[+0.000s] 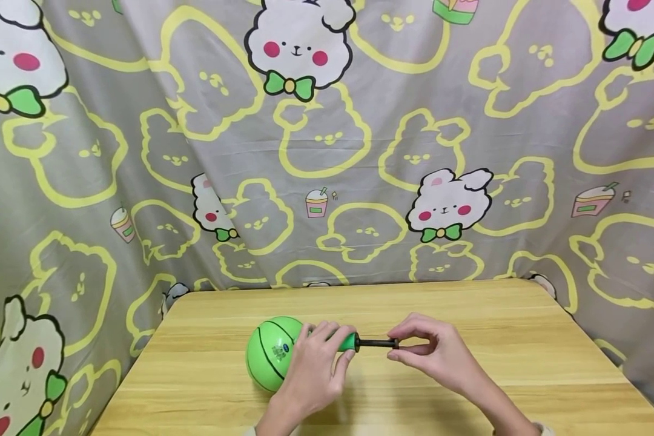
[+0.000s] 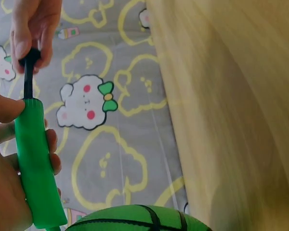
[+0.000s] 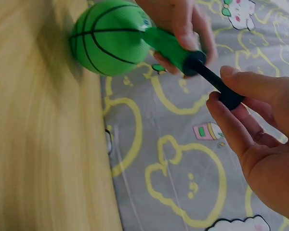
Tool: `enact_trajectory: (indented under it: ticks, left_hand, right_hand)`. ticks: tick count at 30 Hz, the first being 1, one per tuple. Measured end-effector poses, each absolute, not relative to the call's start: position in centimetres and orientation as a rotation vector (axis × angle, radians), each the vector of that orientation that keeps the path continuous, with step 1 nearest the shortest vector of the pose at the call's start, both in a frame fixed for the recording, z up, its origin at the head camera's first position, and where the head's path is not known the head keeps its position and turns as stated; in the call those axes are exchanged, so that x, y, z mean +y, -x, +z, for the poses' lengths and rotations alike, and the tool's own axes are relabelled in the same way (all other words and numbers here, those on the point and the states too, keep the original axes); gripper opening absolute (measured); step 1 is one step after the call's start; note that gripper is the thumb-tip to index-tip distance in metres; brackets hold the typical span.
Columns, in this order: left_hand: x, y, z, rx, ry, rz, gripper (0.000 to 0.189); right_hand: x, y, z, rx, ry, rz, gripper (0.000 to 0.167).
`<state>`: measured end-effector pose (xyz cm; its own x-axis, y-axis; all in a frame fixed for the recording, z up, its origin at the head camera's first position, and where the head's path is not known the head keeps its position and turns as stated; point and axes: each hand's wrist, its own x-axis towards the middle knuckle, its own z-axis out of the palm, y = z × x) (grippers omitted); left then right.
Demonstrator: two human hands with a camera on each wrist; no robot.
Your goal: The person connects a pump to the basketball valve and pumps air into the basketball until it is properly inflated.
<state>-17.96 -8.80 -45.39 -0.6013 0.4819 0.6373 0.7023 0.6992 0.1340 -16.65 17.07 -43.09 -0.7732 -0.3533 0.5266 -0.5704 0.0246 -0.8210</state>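
A green ball (image 1: 269, 357) with black basketball lines sits on the table, left of centre. My left hand (image 1: 317, 366) grips the green barrel of a small hand pump (image 2: 36, 163), its fingers curled round it beside the ball. In the right wrist view the pump's narrow end meets the ball (image 3: 111, 38). The black rod (image 1: 376, 343) is drawn partly out of the barrel to the right. Thumb and fingers of my right hand (image 1: 441, 351) pinch the black knob at the rod's end. In the head view the left hand hides part of the barrel and the ball's right side.
The wooden table (image 1: 196, 375) fills the lower part of the head view. Behind it and on both sides hangs a grey curtain (image 1: 349, 151) with yellow outlines and white cartoon bunnies.
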Motion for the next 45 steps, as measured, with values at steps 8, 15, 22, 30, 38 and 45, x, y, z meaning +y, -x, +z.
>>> enact_trajectory:
  ticks: [8,15,22,30,38,45]
  left_hand:
    - [-9.9,18.5,-45.1,-2.321,0.847,-0.529,0.027]
    - [-9.9,18.6,-44.9,-2.303,0.842,-0.524,0.025]
    - [-9.4,18.4,-44.8,-2.290,0.839,-0.535,0.028]
    - [-8.6,18.1,-45.1,-2.267,0.843,-0.509,0.028]
    - [-7.8,17.5,-45.4,-2.306,0.846,-0.484,0.028]
    - [-7.3,17.1,-45.8,-2.308,0.872,-0.456,0.027]
  right_hand:
    - [19.4,16.9,-41.9,-2.148,-0.934,1.801,0.025]
    - [20.2,17.1,-41.6,-2.177,-0.906,1.810,0.026]
    - [20.0,17.0,-41.7,-2.152,-0.855,1.805,0.028]
    - [18.1,17.0,-42.6,-2.063,-0.859,1.854,0.029]
    - [16.1,16.9,-44.0,-2.043,-0.819,1.855,0.028]
    - [14.5,16.7,-45.2,-1.990,-0.844,1.855,0.027]
